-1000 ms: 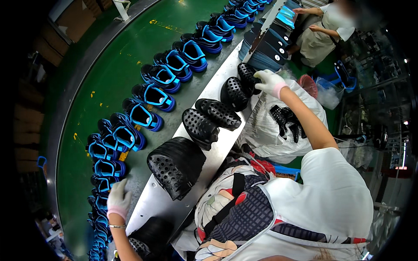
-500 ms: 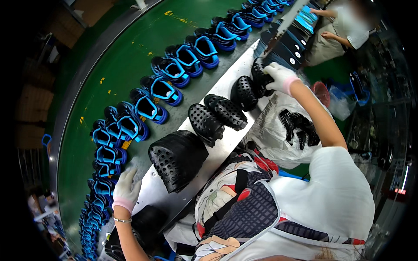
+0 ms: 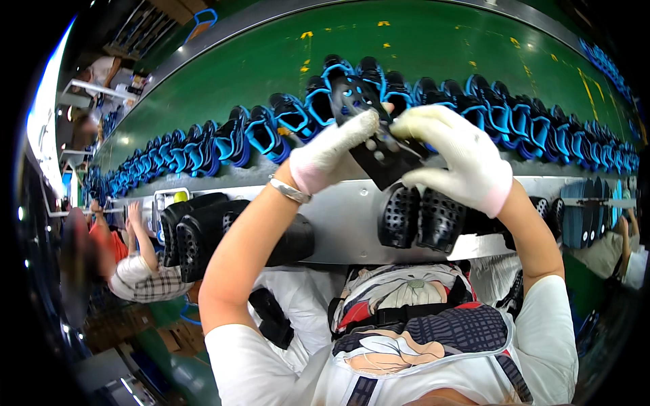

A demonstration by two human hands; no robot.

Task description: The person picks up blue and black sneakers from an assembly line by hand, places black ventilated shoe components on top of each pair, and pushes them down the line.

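Note:
In front of me, above the metal ledge, a black perforated plastic shoe insert [image 3: 384,164] is held between my two white-gloved hands. My left hand [image 3: 336,150] grips its left side, thumb pressed on the sheet. Around its right side curl the fingers and thumb of my right hand [image 3: 462,157]; part of the insert is hidden there. Behind it stand black sports shoes with bright blue collars and soles, one of them a shoe [image 3: 290,114] left of my hands. More curved black inserts [image 3: 440,220] rest on the ledge below my right hand.
Stacked black inserts [image 3: 189,237] lie left along the metal ledge [image 3: 342,220]. A long row of shoes lines the green conveyor [image 3: 433,47] both ways. A co-worker in a checked sleeve [image 3: 145,276] is at left, another person at far right. Dark blue flat pieces [image 3: 577,220] lie at right.
My view has turned left. My right hand has come back from the inserts at the right, and my left hand has risen from the ledge; both now hold an insert.

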